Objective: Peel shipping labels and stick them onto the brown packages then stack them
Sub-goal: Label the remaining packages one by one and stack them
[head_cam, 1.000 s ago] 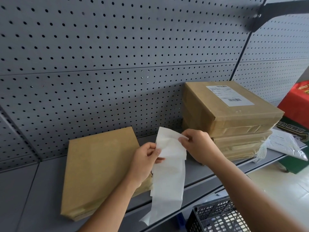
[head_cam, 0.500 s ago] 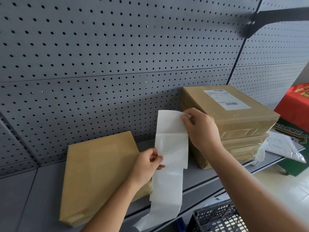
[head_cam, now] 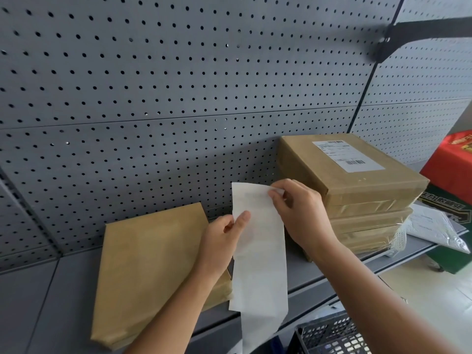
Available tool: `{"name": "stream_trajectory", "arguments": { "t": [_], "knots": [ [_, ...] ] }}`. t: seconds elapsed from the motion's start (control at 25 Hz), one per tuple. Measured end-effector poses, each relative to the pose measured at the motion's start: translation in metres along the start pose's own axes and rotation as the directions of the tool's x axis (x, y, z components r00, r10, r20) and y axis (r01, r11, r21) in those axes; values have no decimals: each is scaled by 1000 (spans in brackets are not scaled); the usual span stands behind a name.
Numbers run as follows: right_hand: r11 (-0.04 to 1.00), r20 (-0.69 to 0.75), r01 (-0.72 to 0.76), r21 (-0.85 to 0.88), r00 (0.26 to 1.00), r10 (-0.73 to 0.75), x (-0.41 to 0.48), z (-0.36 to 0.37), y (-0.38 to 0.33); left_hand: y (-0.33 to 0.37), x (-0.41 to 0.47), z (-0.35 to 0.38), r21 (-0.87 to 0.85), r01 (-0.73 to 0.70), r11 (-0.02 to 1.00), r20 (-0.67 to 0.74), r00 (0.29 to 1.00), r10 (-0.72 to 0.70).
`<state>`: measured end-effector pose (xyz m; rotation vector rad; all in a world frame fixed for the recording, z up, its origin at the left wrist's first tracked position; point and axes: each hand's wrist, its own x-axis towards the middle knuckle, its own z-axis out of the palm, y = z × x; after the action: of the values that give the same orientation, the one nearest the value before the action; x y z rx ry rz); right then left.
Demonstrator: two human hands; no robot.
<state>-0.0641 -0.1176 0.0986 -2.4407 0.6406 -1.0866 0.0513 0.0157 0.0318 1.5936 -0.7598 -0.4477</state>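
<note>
Both hands pinch the white label strip (head_cam: 258,241) just right of the bare brown package (head_cam: 150,272): left hand (head_cam: 224,241) mid-edge, right hand (head_cam: 298,210) top corner. It looks thin, floppy, tearable; peel from that corner

The label strip (head_cam: 259,251) runs off the bottom edge. Print on the stuck label (head_cam: 347,155) is too small to read. The black basket (head_cam: 332,333) is cut off below.
</note>
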Motion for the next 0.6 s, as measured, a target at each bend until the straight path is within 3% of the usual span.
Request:
{"name": "stream_trajectory", "arguments": {
  "t": [0.12,0.24,0.44,0.6],
  "knots": [
    [999,35,-16,38,999,15,-9,1,0,0,8,0,-158,85,984,-45,995,-93],
    [995,47,-50,85,998,47,-13,-2,0,-6,12,2,-185,120,975,-47,990,-131],
    [971,-15,-177,159,983,182,3,-14,2,-16,10,14,-19,51,999,-25,998,-51],
    [956,-83,-186,227,974,209,22,-28,-4,-27,12,22,127,39,991,1,999,-39]
  ]
}}
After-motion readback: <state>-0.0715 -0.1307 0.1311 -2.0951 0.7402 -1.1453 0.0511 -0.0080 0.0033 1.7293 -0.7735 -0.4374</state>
